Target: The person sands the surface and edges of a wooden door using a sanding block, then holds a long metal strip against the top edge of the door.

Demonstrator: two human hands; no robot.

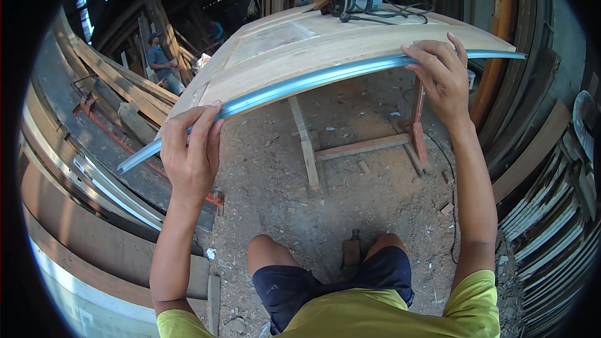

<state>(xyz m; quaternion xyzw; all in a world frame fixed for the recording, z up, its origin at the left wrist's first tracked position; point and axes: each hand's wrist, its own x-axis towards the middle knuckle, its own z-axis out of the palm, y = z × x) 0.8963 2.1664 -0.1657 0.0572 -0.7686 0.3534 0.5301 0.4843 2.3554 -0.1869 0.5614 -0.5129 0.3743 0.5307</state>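
Note:
A long blue metal channel strip (313, 80) lies along the near edge of a wooden door panel (269, 70), and both its ends stick out past the panel. Toward its left end, my left hand (191, 147) grips the strip between thumb and fingers. My right hand (443, 75) pinches it farther right, fingers on top and thumb below, with the index finger lifted. A power tool with a grey and white body (354, 1) rests on the far part of the panel, its black cord (400, 14) coiled beside it.
Wooden trestle legs (305, 144) and a red-brown post (418, 131) stand under the panel. A dark bottle (352, 251) is on the debris-strewn floor between my legs. Stacked boards (119, 81) line the left, slats (557, 219) the right. Another person (161, 62) stands far left.

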